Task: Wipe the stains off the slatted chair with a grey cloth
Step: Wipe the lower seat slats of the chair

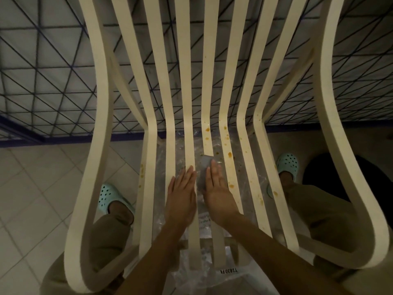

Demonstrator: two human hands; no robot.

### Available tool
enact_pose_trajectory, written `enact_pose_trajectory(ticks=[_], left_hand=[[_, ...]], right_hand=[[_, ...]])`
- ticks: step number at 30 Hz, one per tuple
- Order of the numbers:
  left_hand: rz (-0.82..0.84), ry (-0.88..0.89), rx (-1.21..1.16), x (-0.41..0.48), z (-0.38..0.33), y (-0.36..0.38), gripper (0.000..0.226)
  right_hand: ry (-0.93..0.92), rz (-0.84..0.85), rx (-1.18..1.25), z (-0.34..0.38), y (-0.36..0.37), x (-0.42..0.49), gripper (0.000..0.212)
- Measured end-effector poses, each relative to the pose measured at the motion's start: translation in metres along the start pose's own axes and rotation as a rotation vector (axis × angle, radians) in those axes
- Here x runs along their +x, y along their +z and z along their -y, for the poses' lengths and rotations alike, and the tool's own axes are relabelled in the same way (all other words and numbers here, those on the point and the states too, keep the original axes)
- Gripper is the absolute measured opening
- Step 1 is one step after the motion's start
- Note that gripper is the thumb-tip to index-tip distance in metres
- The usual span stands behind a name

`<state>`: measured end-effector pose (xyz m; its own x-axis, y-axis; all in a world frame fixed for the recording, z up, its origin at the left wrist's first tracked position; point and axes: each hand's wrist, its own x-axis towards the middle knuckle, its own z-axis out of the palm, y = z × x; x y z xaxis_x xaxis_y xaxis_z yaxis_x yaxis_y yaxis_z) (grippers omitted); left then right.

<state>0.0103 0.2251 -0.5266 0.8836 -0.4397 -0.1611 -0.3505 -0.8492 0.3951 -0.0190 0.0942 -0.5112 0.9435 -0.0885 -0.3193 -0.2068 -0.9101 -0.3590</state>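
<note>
The cream slatted chair (pixel 102 116) fills the view, its slats running from the back down over the seat. Orange-brown stains (pixel 229 154) dot the middle and right slats. A grey cloth (pixel 204 169) lies on a middle seat slat. My right hand (pixel 217 188) lies flat on the cloth with straight fingers, pressing it to the slat. My left hand (pixel 181 194) rests flat on the neighbouring slat just left of the cloth, fingers straight and together.
Clear plastic sheeting (pixel 212 226) with a printed label lies under the seat. My feet in pale teal clogs (pixel 110 196) (pixel 288 165) stand either side of the chair on light floor tiles. A dark-lined patterned wall is behind; a black object (pixel 340 175) sits right.
</note>
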Motion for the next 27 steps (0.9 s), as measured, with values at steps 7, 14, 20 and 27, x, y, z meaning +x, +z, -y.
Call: enact_pose_trajectory(ticks=[7,14,20,27], left_hand=[[-0.021,0.017,0.059,0.007,0.008,0.007,0.053],[-0.025,0.081,-0.023,0.024,0.009,0.002,0.052],[0.034,0.056,-0.034,0.09,0.016,-0.015,0.052],[0.049,0.077,0.068,0.105,0.021,-0.007,0.068]], right_hand=[[0.021,0.024,-0.012,-0.001,0.0,0.031,0.07],[0.044,0.06,0.006,-0.002,-0.02,0.071,0.074],[0.039,0.107,-0.012,0.003,-0.028,0.103,0.077],[0.116,0.125,-0.012,0.004,-0.042,0.154,0.074]])
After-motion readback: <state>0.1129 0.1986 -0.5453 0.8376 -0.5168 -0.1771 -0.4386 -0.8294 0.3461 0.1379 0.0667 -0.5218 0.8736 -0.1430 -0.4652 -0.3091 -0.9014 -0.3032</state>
